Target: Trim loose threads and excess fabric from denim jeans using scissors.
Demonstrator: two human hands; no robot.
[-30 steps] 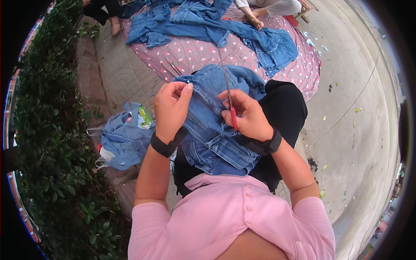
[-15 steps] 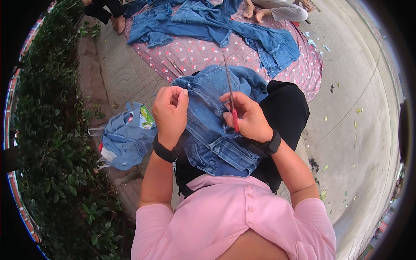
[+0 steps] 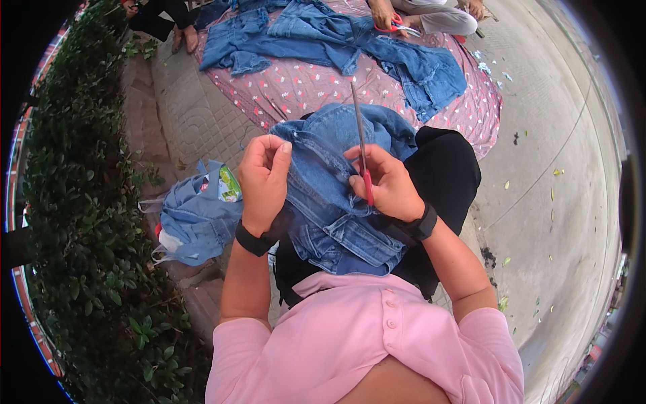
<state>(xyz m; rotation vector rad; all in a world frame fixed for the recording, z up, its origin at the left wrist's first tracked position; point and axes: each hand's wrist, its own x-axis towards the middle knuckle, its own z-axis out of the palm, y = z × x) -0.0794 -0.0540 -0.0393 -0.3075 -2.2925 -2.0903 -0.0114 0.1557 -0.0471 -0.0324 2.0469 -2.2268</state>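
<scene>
Our right hand (image 3: 389,185) is closed around the red-handled scissors (image 3: 368,185); our left hand (image 3: 264,182) has thumb and fingertips together, on what we cannot tell. The denim garment (image 3: 319,178) lies across our black-trousered lap (image 3: 447,172). Beyond, more denim (image 3: 303,34) covers part of a pink patterned cloth (image 3: 323,91) on grey pavement (image 3: 552,135); leafy shrubs (image 3: 87,202) line our left.

Grey pavement (image 3: 565,289), green hedge (image 3: 87,229), daylight

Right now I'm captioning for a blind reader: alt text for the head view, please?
A person's right hand holds red-handled scissors over denim on their lap, left hand curled nearby. Beyond, more denim lies on patterned pink cloth.
</scene>
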